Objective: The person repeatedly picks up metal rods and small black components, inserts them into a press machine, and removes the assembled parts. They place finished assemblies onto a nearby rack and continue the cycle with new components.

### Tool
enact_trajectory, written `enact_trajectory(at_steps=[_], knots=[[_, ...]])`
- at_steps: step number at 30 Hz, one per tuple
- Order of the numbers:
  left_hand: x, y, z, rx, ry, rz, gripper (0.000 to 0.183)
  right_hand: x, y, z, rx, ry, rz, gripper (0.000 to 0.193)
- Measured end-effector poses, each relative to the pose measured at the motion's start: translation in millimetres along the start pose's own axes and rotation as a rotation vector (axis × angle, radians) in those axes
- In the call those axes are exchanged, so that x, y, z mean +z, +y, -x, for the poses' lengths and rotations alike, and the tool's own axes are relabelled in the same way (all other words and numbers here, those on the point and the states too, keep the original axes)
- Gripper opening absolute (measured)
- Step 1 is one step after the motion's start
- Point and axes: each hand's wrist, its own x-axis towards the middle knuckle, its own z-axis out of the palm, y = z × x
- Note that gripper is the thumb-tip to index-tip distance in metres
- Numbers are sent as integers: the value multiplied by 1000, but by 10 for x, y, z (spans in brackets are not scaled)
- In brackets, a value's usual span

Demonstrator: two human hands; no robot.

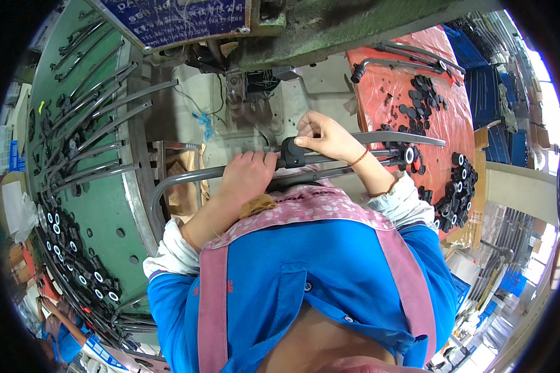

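Note:
A grey metal tube frame (193, 176) with a bent left end lies across my lap, in front of the pink apron. My left hand (246, 177) is closed round the tube, just left of a black plastic joint (290, 153). My right hand (327, 138) grips that joint from the right, its thumb pressed on the black part and its fingers curled above. A flat metal bar (404, 137) of the frame runs right past my wrist. Below it, a black fitting with a white ring (409, 155) sits at the frame's right end.
A green table (121, 245) on the left carries several metal tubes and black ringed fittings (81, 276). On the right, a red-covered table (379, 87) holds black caps (422, 102) and more fittings. A green machine (330, 37) stands ahead. Another person's arm (62, 320) shows at lower left.

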Motion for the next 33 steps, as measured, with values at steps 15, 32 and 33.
enact_trajectory(at_steps=[15, 32, 33], knots=[[-284, 53, -442, -81, -59, 175, 69, -862, 70, 667, -318, 104, 1096, 97], [465, 366, 496, -569, 251, 163, 41, -3829, 2726, -318, 260, 232, 1129, 93], [538, 376, 661, -626, 291, 127, 38, -3904, 2703, -308, 410, 267, 1068, 85]])
